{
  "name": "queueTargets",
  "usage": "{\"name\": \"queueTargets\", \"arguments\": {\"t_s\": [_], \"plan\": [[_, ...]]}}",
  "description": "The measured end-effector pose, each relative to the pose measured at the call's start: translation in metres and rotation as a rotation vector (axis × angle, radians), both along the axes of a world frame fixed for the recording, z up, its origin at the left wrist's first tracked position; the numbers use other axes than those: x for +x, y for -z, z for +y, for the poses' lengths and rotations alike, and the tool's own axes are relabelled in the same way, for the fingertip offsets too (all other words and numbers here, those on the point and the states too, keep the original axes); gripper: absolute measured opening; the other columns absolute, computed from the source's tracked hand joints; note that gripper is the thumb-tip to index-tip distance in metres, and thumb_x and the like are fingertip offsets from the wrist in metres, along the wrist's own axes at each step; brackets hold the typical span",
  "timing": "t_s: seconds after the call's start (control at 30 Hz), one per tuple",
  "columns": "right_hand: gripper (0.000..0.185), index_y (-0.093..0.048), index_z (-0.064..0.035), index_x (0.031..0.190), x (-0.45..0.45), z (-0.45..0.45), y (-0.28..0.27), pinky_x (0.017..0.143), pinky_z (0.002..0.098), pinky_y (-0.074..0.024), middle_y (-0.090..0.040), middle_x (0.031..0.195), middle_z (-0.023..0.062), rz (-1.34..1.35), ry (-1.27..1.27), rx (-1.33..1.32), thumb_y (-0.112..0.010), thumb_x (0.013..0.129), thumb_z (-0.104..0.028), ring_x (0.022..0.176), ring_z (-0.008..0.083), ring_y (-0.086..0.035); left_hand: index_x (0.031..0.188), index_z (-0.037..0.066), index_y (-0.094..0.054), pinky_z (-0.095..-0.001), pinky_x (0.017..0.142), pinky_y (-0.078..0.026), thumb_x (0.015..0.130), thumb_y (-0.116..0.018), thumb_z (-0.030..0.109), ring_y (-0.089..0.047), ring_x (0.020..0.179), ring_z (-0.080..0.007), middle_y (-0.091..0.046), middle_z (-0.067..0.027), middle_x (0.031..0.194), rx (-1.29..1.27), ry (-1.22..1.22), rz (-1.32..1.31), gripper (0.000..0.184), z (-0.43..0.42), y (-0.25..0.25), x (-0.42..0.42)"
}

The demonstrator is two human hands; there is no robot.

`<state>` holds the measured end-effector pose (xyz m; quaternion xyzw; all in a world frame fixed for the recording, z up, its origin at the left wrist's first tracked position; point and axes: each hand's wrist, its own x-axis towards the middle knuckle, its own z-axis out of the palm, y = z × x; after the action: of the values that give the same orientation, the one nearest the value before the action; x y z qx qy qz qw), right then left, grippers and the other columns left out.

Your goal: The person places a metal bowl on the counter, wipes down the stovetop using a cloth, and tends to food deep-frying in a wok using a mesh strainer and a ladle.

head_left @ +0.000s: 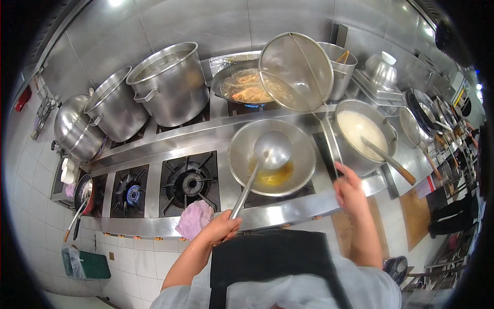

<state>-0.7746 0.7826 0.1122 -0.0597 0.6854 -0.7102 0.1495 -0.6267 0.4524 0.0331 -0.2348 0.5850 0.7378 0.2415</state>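
Note:
My left hand (222, 228) is closed round the handle of a steel ladle (272, 149). The ladle's bowl hangs over a wide metal bowl (301, 167) with yellow-brown liquid in its bottom. My right hand (351, 189) grips the handle of a large round mesh strainer (297, 72), raised above the stove's back row. Partly behind the strainer, a black wok (222, 85) holds bubbling liquid and orange-brown food (251, 93) over a blue flame. A pink cloth (194, 220) lies at the stove's front edge, near my left hand.
Large steel pots (175, 90) stand at the back left. One burner (133, 194) at the left is lit. A pot of whitish liquid (360, 131) with a wooden-handled ladle (388, 160) stands at the right. A person's dark-clothed legs (454, 213) show at the far right.

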Motion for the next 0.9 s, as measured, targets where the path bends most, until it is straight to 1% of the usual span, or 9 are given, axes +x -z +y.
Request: {"name": "queueTargets", "arguments": {"t_s": [0.07, 0.13, 0.23, 0.43, 0.53, 0.6, 0.73, 0.87, 0.9], "plan": [[0.046, -0.042, -0.0049, 0.132, 0.018, 0.021, 0.02, 0.037, 0.0229, -0.0343, -0.05, 0.063, 0.0017, 0.036, 0.044, 0.111, -0.043, 0.086, -0.002, 0.041, 0.0083, -0.042, 0.087, 0.006, -0.046, -0.0232, 0.047, -0.037, 0.088, -0.056, 0.022, -0.043, 0.056, -0.0068, -0.046, 0.0006, 0.068, -0.381, 0.091, 0.217, 0.018, -0.015, 0.021, 0.02], [0.044, -0.047, -0.0051, 0.129, 0.034, 0.039, 0.052, 0.05, 0.0275, -0.0445, -0.058, 0.069, 0.0099, 0.472, 0.082, 0.584, -0.045, 0.085, -0.001, 0.051, 0.0161, -0.053, 0.09, 0.006, -0.047, -0.0227, 0.054, -0.039, 0.087, -0.059, 0.021, -0.046, 0.062, -0.0071, -0.049, 0.0, 0.073, -0.446, 0.111, 0.251, 0.019, -0.022, 0.025, 0.032], [0.042, -0.051, -0.0054, 0.125, 0.074, 0.036, 0.056, 0.065, 0.0336, -0.0489, -0.062, 0.082, 0.0217, 0.484, -0.102, 0.888, -0.049, 0.084, 0.0, 0.069, 0.0273, -0.062, 0.091, 0.005, -0.048, -0.024, 0.06, -0.04, 0.085, -0.061, 0.021, -0.047, 0.068, -0.0083, -0.05, -0.001, 0.076, -0.492, 0.124, 0.281, 0.021, -0.016, 0.022, 0.039], [0.039, -0.055, -0.0087, 0.121, 0.076, 0.042, 0.027, 0.071, 0.0391, -0.0485, -0.06, 0.09, 0.0268, 0.256, -0.011, 0.763, -0.05, 0.083, -0.001, 0.084, 0.04, -0.061, 0.089, 0.004, -0.048, -0.0252, 0.061, -0.04, 0.085, -0.062, 0.022, -0.046, 0.07, -0.0093, -0.049, -0.0021, 0.076, -0.439, 0.077, 0.184, 0.023, -0.026, 0.014, 0.054], [0.043, -0.056, -0.0133, 0.122, 0.072, 0.038, 0.065, 0.065, 0.031, -0.0468, -0.059, 0.076, 0.0188, 0.423, 0.056, 0.708, -0.05, 0.081, 0.0, 0.065, 0.0225, -0.058, 0.088, 0.004, -0.048, -0.0248, 0.062, -0.04, 0.084, -0.062, 0.021, -0.047, 0.071, -0.0095, -0.05, -0.0023, 0.078, -0.384, 0.05, 0.169, 0.022, -0.025, 0.01, 0.051], [0.039, -0.054, -0.0093, 0.122, 0.084, 0.028, 0.065, 0.074, 0.0386, -0.049, -0.06, 0.095, 0.0263, 0.299, -0.089, 0.811, -0.051, 0.084, -0.003, 0.087, 0.04, -0.06, 0.087, 0.004, -0.049, -0.0245, 0.061, -0.04, 0.084, -0.062, 0.02, -0.047, 0.071, -0.0095, -0.051, -0.002, 0.078, -0.39, 0.061, 0.178, 0.021, -0.023, 0.009, 0.049], [0.039, -0.053, -0.0094, 0.123, 0.072, 0.047, 0.061, 0.076, 0.0397, -0.0486, -0.059, 0.099, 0.0261, 0.321, -0.087, 0.806, -0.05, 0.084, -0.003, 0.09, 0.0414, -0.059, 0.086, 0.006, -0.049, -0.0225, 0.054, -0.038, 0.085, -0.059, 0.017, -0.047, 0.063, -0.0069, -0.049, 0.0005, 0.072, -0.32, 0.021, 0.117, 0.015, -0.014, 0.0, 0.038], [0.039, -0.052, -0.0066, 0.125, 0.061, 0.049, 0.074, 0.048, 0.024, -0.0394, -0.055, 0.065, 0.0063, 0.213, -0.006, 0.516, -0.044, 0.087, -0.003, 0.051, 0.0122, -0.052, 0.088, 0.008, -0.049, -0.0204, 0.039, -0.032, 0.088, -0.054, 0.02, -0.04, 0.047, -0.0054, -0.045, 0.0022, 0.064, 0.019, 0.008, 0.076, 0.013, -0.019, -0.002, 0.019], [0.039, -0.052, -0.0066, 0.125, 0.059, 0.047, 0.072, 0.048, 0.024, -0.0394, -0.055, 0.065, 0.0063, 0.217, -0.012, 0.514, -0.044, 0.087, -0.003, 0.051, 0.0122, -0.052, 0.088, 0.008, -0.049, -0.0204, 0.039, -0.032, 0.088, -0.054, 0.02, -0.04, 0.047, -0.0054, -0.045, 0.0022, 0.064, 0.017, 0.001, 0.078, 0.013, -0.019, -0.002, 0.013]]}}
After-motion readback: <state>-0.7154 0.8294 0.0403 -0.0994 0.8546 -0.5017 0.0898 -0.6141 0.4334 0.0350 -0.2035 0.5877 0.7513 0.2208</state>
